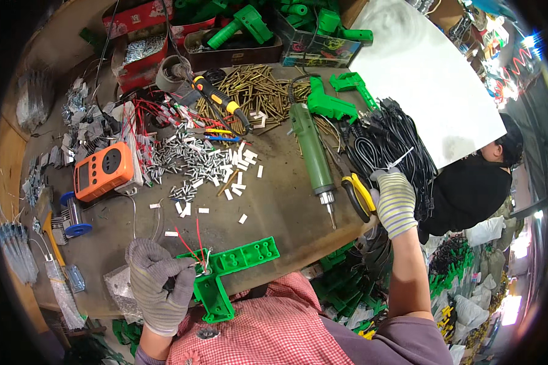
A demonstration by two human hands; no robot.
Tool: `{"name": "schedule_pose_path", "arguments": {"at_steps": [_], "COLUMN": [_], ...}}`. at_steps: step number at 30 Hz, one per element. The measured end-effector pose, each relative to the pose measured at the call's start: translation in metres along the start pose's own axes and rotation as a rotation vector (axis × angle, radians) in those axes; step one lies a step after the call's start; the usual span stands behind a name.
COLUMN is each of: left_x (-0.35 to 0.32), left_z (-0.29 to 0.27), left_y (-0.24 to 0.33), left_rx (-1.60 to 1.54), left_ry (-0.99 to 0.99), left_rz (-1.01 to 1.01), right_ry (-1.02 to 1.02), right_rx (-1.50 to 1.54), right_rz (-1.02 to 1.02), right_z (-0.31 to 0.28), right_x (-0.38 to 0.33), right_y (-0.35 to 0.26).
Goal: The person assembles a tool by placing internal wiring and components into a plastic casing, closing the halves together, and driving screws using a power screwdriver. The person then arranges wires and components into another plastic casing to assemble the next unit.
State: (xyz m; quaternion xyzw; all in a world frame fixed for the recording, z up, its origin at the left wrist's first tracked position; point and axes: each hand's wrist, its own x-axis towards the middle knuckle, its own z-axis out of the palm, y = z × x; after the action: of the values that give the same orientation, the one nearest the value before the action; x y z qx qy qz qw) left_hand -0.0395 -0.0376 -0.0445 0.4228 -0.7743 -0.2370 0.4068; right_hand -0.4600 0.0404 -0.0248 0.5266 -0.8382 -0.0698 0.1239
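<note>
My left hand (158, 283), in a striped grey glove, is closed at the left edge of an L-shaped green plastic housing half (246, 255), at the table's front edge. Two red wires (198, 237) and bare wire ends rise from the housing beside its fingertips. My right hand (397, 204), gloved in the same way, reaches to the near end of a bundle of black cables (377, 143). Its fingers curl at the cables, partly hidden, next to a white cable tie (402, 158). Yellow-and-black handled pliers (359, 198) lie just left of this hand.
A green electric screwdriver (310, 149) lies mid-table. Behind are long brass-coloured screws (252, 88), a soldering iron (219, 97) and boxes of green housings (243, 27). Small metal sleeves (192, 158), an orange meter (106, 170) and a solder spool (74, 213) lie left. Another person (469, 191) sits at right.
</note>
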Motion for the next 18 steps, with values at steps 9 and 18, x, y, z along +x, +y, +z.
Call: {"name": "schedule_pose_path", "arguments": {"at_steps": [9, 18], "left_x": [-0.014, -0.026], "left_z": [-0.016, -0.049], "left_y": [-0.010, -0.037], "left_rx": [0.004, 0.239], "left_ry": [-0.023, -0.102], "left_rz": [-0.026, 0.092], "right_ry": [-0.185, 0.298], "right_rx": [-0.252, 0.860], "right_rz": [0.016, 0.051], "right_z": [-0.006, -0.037], "right_x": [0.017, -0.025], "right_y": [0.004, 0.048]}}
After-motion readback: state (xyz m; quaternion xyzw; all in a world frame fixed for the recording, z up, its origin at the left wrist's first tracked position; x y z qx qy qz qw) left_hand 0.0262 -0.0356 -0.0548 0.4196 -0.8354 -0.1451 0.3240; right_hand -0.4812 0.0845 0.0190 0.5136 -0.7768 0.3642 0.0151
